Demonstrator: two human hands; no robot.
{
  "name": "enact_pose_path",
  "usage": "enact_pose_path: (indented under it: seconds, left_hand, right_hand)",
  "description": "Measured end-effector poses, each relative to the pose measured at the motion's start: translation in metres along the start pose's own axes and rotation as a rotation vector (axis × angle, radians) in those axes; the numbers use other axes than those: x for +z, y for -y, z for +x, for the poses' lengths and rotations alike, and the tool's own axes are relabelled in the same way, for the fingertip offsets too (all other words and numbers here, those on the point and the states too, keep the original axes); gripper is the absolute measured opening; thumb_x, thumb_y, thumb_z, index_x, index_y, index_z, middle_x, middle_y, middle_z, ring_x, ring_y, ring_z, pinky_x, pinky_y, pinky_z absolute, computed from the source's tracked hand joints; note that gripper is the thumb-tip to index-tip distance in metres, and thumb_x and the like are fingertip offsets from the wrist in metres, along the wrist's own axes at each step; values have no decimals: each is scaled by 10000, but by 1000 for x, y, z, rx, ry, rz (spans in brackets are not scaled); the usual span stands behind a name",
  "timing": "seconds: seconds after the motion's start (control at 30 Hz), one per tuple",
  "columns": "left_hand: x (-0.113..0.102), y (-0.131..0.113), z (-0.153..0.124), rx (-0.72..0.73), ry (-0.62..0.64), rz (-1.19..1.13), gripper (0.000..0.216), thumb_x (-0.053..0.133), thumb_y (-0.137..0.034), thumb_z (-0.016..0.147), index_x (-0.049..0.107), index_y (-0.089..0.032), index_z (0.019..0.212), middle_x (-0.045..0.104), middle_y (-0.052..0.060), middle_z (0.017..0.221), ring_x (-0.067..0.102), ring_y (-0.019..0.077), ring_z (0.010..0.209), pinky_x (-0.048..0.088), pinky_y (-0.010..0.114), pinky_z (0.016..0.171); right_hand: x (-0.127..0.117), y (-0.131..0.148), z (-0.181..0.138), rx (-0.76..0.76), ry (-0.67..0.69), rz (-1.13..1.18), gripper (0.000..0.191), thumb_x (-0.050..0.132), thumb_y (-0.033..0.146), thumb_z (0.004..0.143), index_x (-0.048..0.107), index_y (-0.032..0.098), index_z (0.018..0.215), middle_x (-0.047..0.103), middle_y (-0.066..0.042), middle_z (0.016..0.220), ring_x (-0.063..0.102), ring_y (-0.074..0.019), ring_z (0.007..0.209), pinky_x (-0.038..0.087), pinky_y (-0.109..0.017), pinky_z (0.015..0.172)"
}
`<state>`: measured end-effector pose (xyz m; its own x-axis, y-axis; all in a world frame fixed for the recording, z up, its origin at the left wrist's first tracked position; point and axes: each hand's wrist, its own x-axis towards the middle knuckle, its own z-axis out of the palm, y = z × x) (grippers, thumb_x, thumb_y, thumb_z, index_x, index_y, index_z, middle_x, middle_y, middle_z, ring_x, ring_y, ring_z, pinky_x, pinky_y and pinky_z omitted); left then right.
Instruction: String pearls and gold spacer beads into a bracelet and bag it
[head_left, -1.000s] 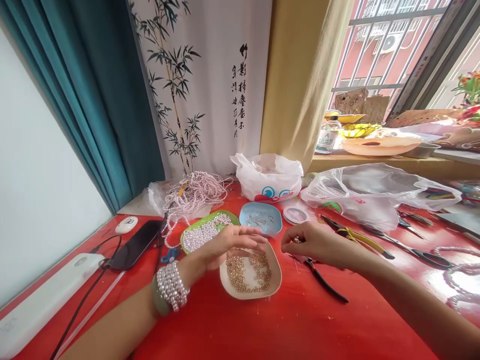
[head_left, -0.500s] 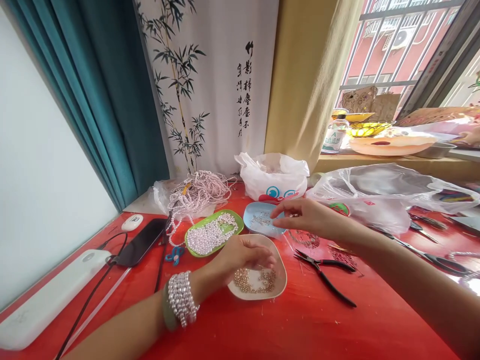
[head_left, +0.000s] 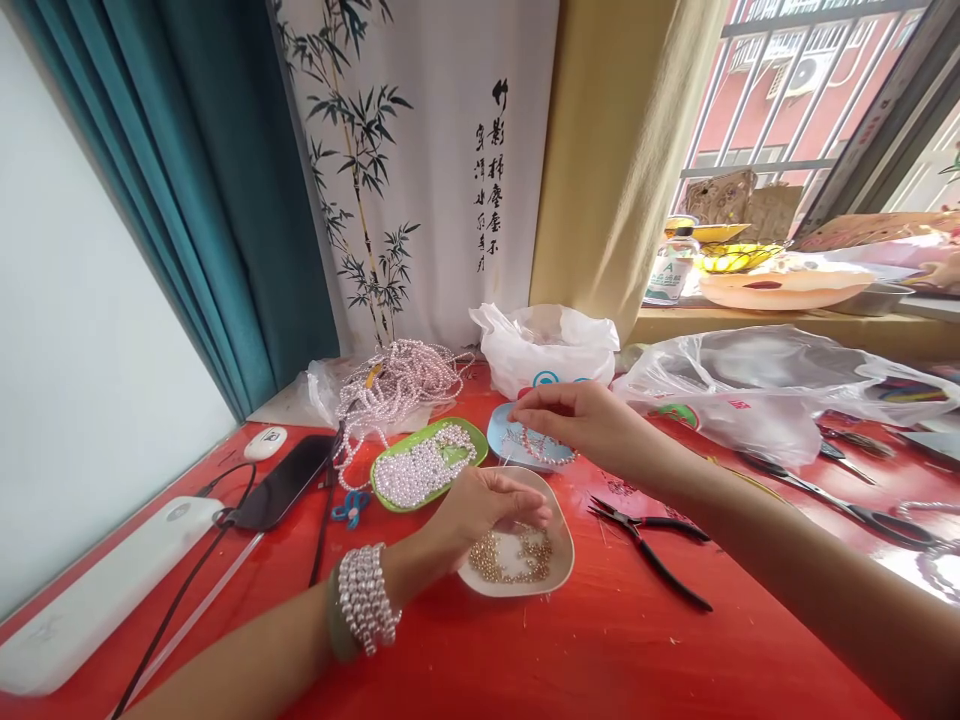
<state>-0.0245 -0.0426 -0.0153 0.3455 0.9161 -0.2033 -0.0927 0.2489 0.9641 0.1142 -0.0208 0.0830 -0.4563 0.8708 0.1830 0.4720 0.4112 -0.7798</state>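
Note:
My right hand [head_left: 574, 415] is over the blue dish [head_left: 496, 432], thumb and fingers pinched together. A short string of pink beads [head_left: 551, 452] hangs just below it, across the dish, and seems to be held in this hand. Small clear or silvery pieces lie in the dish. My left hand [head_left: 499, 505], with a bead bracelet [head_left: 366, 598] wound round the wrist, is curled closed above the white dish [head_left: 555, 580]. What its fingers hold, if anything, is hidden. Gold beads [head_left: 487, 560] lie in that dish.
A green dish of white beads [head_left: 420, 470] and a heap of pink bead strands [head_left: 405, 385] lie behind my left hand. Pliers [head_left: 637, 535] and scissors [head_left: 855, 510] are to the right. Plastic bags [head_left: 547, 350] stand at the back; a phone [head_left: 289, 485] lies left.
My right hand has moved left over the blue dish, and its fingers have come together. The string of pink beads has shifted left with it. My left hand has hardly moved.

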Motion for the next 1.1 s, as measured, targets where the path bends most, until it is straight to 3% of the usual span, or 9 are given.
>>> enact_pose_path:
  seconds: [0.17,0.33,0.6,0.87,1.1]
  left_hand:
    - [1,-6,-4,28,55,6,166,679,-266,650,705,-111,703,692,76,710,613,146,680,464,255,691]
    - [3,-9,-6,36,93,12,150,699,-256,624,700,-110,660,677,59,698,587,122,647,436,225,649]
    - [6,-9,-7,-4,58,48,187,700,-260,626,712,-121,750,686,65,688,608,127,665,440,212,626]
    - [6,-9,-10,2,93,-30,209,712,-289,621,709,-103,716,686,80,697,615,134,650,467,244,665]
    - [6,-10,-8,2,75,-50,219,727,-300,595,709,-113,706,689,78,691,621,144,669,461,248,658]
  right_hand:
    - [-2,-9,0,-75,-5,-143,192,495,273,793,645,156,771,601,-14,679,494,-103,576,365,-238,501]
    - [-2,-9,-9,-206,-60,-271,170,510,215,799,679,198,786,671,-19,787,588,-143,725,436,-268,639]
    - [-11,-12,-12,-370,-239,-418,168,530,219,820,695,187,823,646,-14,761,563,-109,630,421,-241,552]
    - [-10,-25,-16,-575,-254,-605,214,471,197,862,678,159,900,624,-47,799,561,-135,714,430,-264,589]
    - [-7,-33,-19,-590,-214,-566,182,502,172,837,684,166,849,661,-40,770,561,-148,731,448,-274,610]
